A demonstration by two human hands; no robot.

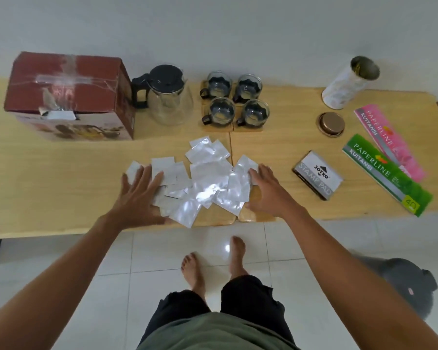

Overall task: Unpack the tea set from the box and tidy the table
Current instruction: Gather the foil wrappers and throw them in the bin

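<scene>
A pile of several silver foil sachets (pixel 205 178) lies scattered near the front edge of the wooden table (pixel 61 178). My left hand (pixel 139 198) rests flat on the pile's left side with fingers spread. At the pile's right side my right hand (pixel 266 193) lies flat too, fingers apart. Neither hand holds anything. Behind the pile stand a glass teapot (pixel 168 96) with a black lid and handle and several glass cups (pixel 234 99) on wooden coasters. The red cardboard box (pixel 66 97), taped on top, stands at the back left.
An open white tin (pixel 349 83) stands at the back right, its copper lid (pixel 331 123) lying in front of it. A stamp pad box (pixel 317 174) and green (pixel 387 174) and pink (pixel 387 140) receipt books lie at the right. A dark bag (pixel 402 281) sits on the tiled floor.
</scene>
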